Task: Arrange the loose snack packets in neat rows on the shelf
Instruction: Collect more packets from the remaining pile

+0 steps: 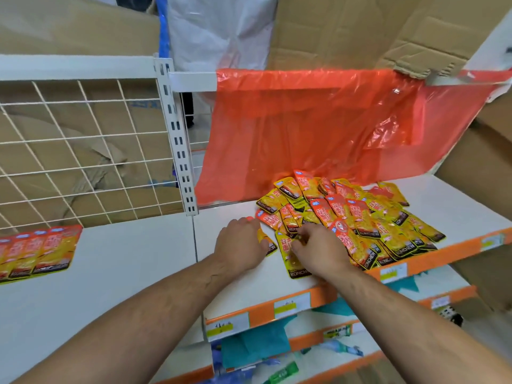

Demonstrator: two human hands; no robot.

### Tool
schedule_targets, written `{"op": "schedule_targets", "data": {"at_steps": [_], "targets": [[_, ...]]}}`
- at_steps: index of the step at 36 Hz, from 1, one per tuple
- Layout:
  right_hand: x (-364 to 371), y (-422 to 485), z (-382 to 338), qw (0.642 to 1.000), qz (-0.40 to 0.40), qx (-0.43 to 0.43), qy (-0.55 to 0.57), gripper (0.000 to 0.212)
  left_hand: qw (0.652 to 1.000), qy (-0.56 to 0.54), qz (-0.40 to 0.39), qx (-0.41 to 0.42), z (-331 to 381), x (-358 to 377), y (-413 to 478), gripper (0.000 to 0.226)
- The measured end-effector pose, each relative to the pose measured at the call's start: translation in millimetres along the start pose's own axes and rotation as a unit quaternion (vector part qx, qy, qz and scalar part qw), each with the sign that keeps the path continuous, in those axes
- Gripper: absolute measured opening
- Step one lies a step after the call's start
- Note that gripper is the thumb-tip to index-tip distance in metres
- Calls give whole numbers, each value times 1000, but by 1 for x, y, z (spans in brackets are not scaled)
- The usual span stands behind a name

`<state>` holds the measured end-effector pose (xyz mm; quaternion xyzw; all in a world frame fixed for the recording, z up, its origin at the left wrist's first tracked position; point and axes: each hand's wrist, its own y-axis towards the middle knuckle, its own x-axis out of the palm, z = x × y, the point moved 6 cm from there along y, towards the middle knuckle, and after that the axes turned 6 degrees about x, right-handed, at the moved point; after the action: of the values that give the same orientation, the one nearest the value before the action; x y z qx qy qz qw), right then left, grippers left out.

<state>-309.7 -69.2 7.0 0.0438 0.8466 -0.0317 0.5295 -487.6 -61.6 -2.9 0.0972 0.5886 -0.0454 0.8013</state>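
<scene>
Around: red bag (318, 128) hung behind the pile (368, 220); wire grid (83, 151) stood left.
Packet (289, 259): on the shelf (457, 206), lengthwise toward the person, name end nearest.
Fingers (303, 235): right hand (318, 252) pinched it; left hand (241, 242) gripped another packet (268, 243).

A heap of snack packets (360, 217) lies toward the back of the right shelf (457, 206), just before a plastic bag (318, 126) hanging from the rail behind. At the heap's front left, the right hand (318, 250) rests on the nearest packet (289, 256). Left of it, the left hand (239, 245) covers a neighbouring packet (268, 242). A slotted upright (177, 139) divides this shelf from the left shelf (124, 259), where a row of packets (36, 253) lies before a wire grid panel (83, 151).
</scene>
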Motion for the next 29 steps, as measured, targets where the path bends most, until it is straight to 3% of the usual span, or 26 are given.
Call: {"op": "schedule_targets", "data": {"at_steps": [5, 11, 16, 19, 25, 29], "targets": [[-17, 14, 17, 999, 34, 27, -28, 34, 998, -31, 25, 44, 20, 4, 30, 32], [-33, 29, 56, 996, 48, 76, -21, 20, 995, -42, 40, 84, 54, 15, 52, 34], [-41, 42, 88, 995, 28, 88, -39, 29, 994, -31, 36, 103, 83, 20, 73, 29], [-43, 54, 101, 995, 5, 86, -41, 31, 996, -29, 41, 79, 98, 24, 86, 30], [-43, 72, 121, 995, -40, 53, -71, 39, 999, 21, 29, 4, 117, 39, 103, 63], [-43, 79, 131, 996, -41, 29, -78, 46, 998, 19, 25, -47, 124, 43, 110, 69]]}}
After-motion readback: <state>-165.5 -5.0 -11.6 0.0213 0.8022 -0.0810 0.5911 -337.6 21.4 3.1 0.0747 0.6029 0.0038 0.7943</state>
